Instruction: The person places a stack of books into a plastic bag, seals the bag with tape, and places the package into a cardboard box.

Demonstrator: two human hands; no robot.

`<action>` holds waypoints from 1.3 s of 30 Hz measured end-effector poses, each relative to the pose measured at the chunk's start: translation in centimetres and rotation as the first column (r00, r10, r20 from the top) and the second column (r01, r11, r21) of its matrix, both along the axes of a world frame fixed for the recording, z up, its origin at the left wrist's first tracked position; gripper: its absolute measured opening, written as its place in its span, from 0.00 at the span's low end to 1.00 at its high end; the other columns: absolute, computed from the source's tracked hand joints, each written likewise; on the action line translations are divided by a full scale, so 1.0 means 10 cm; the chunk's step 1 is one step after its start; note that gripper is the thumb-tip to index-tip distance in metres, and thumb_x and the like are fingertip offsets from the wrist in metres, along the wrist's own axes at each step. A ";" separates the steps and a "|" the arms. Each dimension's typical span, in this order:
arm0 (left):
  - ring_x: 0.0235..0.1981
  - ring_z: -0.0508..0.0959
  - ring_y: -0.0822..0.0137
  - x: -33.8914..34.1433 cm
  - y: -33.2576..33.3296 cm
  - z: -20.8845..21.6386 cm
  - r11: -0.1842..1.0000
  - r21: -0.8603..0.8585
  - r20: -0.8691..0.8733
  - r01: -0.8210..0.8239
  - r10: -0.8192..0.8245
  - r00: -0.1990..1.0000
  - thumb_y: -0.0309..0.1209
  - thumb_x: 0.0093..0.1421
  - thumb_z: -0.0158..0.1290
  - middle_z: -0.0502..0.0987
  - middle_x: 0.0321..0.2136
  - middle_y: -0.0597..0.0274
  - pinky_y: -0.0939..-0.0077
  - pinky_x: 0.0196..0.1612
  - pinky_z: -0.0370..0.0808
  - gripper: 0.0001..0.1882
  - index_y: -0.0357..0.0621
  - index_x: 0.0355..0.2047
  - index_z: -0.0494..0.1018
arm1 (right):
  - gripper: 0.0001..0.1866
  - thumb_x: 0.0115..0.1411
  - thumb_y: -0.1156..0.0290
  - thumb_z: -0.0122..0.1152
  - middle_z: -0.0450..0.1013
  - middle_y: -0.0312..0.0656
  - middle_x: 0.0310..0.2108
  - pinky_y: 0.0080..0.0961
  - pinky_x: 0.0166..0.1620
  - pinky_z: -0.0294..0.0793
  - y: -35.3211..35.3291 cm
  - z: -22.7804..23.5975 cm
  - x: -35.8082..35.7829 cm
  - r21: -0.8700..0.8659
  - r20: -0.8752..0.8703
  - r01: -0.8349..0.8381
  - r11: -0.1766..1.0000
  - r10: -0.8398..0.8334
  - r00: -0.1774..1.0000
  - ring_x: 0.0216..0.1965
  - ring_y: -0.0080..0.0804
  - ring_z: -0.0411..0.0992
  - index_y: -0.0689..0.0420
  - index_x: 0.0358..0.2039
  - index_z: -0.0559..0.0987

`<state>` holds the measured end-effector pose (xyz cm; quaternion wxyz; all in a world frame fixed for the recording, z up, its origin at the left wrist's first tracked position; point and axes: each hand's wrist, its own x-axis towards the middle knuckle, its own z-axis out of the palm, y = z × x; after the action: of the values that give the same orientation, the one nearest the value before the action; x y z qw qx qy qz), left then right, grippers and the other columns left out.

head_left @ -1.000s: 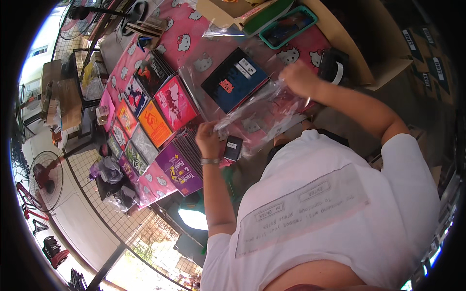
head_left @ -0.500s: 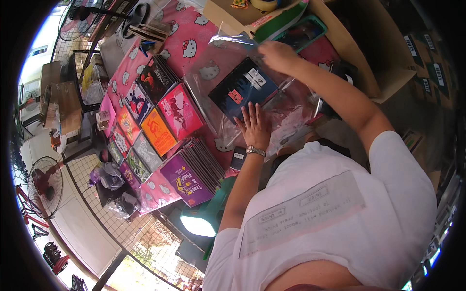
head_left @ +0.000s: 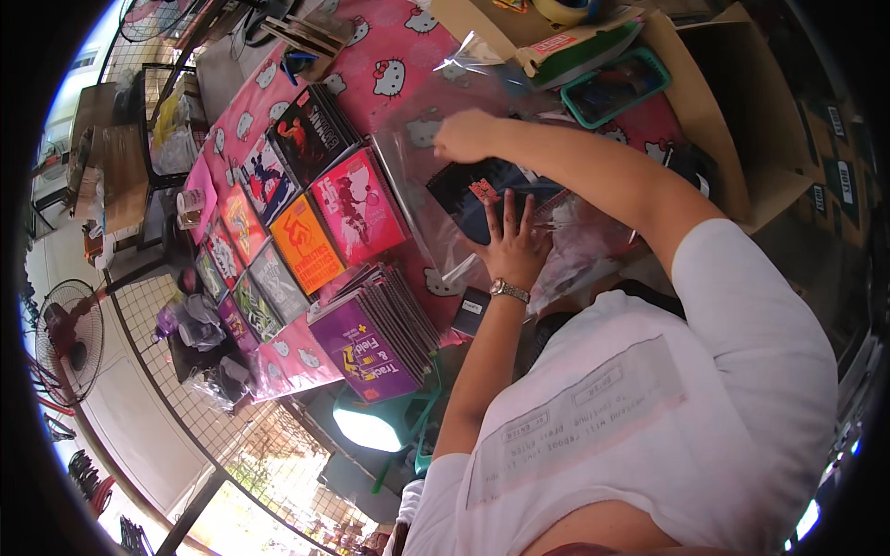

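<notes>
A dark blue spiral notebook lies on a sheet of clear plastic on the pink patterned tablecloth. My left hand rests with fingers spread on the notebook's near part, a metal watch on its wrist. Across the notebook's far side reaches my right forearm. The right hand has its fingers curled together beside the notebook's far left edge, over the plastic. Whatever those fingers pinch is hidden, and the forearm covers part of the notebook.
Rows of colourful notebooks lie left of the plastic, with a stack of purple notebooks nearer. A teal tray, a green-and-white box and an open cardboard box stand right. A lit lamp is below the table edge.
My right hand has moved left along the notebook's far side, and its forearm now crosses over the notebook. My left hand stays spread on the notebook. The whole view has shifted slightly.
</notes>
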<state>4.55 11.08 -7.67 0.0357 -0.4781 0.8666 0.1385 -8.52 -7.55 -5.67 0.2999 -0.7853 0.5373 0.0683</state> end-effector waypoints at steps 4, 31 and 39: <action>0.71 0.40 0.58 -0.15 -0.02 0.10 0.999 0.000 0.005 0.047 -0.047 0.999 0.55 0.49 0.56 0.43 0.70 0.72 0.14 0.53 0.33 0.43 0.75 0.65 0.53 | 0.13 0.62 0.63 0.48 0.72 0.41 0.40 0.42 0.47 0.71 -0.43 -0.71 -0.33 -0.606 0.166 0.347 0.716 -0.314 0.935 0.46 0.43 0.72 0.53 0.35 0.80; 0.55 0.66 0.57 0.34 -1.49 0.75 0.977 -0.206 0.271 -0.045 0.102 0.957 0.37 0.49 0.56 0.71 0.47 0.64 0.46 0.60 0.53 0.13 0.59 0.38 0.80 | 0.17 0.57 0.68 0.51 0.66 0.33 0.32 0.35 0.53 0.58 1.45 -0.28 -0.05 -0.788 0.176 0.314 0.530 -0.296 0.939 0.40 0.29 0.68 0.51 0.47 0.75; 0.59 0.63 0.55 0.13 -0.33 1.21 0.992 -0.127 0.018 0.007 -0.004 1.000 0.36 0.50 0.57 0.70 0.49 0.55 0.51 0.64 0.51 0.18 0.43 0.41 0.78 | 0.09 0.55 0.65 0.52 0.67 0.32 0.44 0.38 0.54 0.57 1.50 -0.39 -0.16 -0.758 0.203 0.317 0.570 -0.256 0.945 0.51 0.29 0.65 0.47 0.37 0.76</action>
<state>5.84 7.76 4.38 0.0132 -0.4782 0.8746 0.0788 -10.10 7.43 -9.59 -0.0460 -0.7408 0.6221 -0.2492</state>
